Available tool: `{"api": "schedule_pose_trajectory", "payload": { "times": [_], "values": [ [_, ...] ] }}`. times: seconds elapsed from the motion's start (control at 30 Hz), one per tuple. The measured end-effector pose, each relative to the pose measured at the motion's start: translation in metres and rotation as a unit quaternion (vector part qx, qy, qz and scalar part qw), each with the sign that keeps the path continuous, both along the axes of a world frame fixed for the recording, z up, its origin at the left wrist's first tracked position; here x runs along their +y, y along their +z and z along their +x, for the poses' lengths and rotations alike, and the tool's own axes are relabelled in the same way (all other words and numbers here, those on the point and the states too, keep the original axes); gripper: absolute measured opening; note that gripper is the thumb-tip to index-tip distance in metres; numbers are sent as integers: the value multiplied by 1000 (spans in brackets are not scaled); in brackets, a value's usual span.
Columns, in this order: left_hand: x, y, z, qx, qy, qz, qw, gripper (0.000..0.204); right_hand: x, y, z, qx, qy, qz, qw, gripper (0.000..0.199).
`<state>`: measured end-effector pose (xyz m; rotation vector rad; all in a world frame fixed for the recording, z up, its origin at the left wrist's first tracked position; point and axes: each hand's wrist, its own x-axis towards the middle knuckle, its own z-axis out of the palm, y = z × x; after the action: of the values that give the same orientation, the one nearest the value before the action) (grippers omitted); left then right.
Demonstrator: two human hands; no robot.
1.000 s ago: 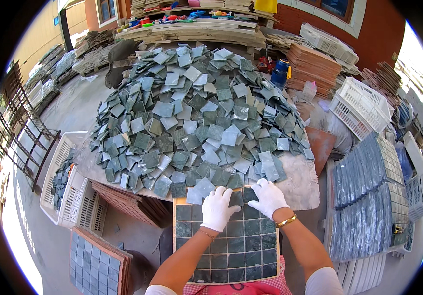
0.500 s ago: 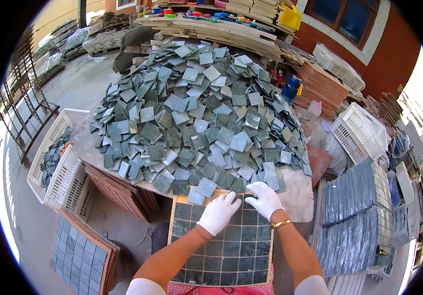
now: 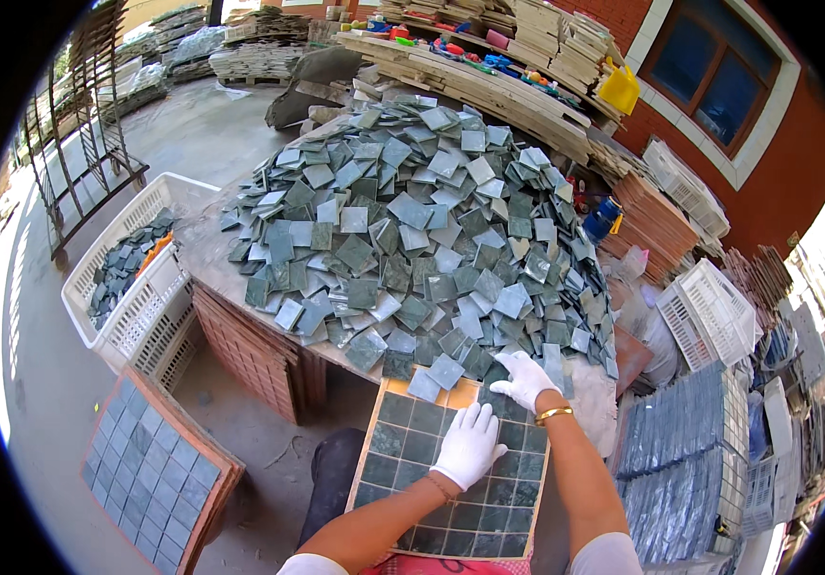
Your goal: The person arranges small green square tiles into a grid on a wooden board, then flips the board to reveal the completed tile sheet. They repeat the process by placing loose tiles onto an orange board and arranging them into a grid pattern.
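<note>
Square dark green stone tiles stand in a grid on a wooden-edged board (image 3: pixel 371 460) directly in front of me. My left hand (image 3: pixel 470 446), in a white glove, lies flat on the tiled rows with its fingers stretched out. At the board's upper right corner, my right hand (image 3: pixel 526 381), gloved too, has thumb and fingers curved apart beside the dark tiles there. No held tile shows in it. Two loose pale tiles (image 3: pixel 445 371) overlap the board's top edge, beside a strip of bare wood (image 3: pixel 465 393).
A large heap of loose tiles (image 3: pixel 403 220) covers the worktable (image 3: pixel 216 259). To the left are a white crate of tiles (image 3: pixel 125 316) and a stack of boards topped by a tiled one (image 3: pixel 149 460). Bundled tile sheets (image 3: pixel 671 460) and a white basket (image 3: pixel 710 311) stand at right.
My left hand has come down from the board's top row and flattened on the tiles. The right hand stays at the upper right corner. The whole view has shifted and tilted.
</note>
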<state>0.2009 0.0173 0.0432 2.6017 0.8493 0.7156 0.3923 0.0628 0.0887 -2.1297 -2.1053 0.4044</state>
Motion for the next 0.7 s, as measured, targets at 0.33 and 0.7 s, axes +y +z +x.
{"api": "schedule_pose_trajectory", "payload": {
  "times": [0.33, 0.7],
  "values": [
    [91, 7, -34, -15, 172, -3, 985, 58, -27, -11, -24, -95, -14, 301, 949, 16],
    [70, 5, -113, -105, 71, -21, 992, 55, -53, -33, -80, -39, 19, 168, 985, 20]
  ]
}}
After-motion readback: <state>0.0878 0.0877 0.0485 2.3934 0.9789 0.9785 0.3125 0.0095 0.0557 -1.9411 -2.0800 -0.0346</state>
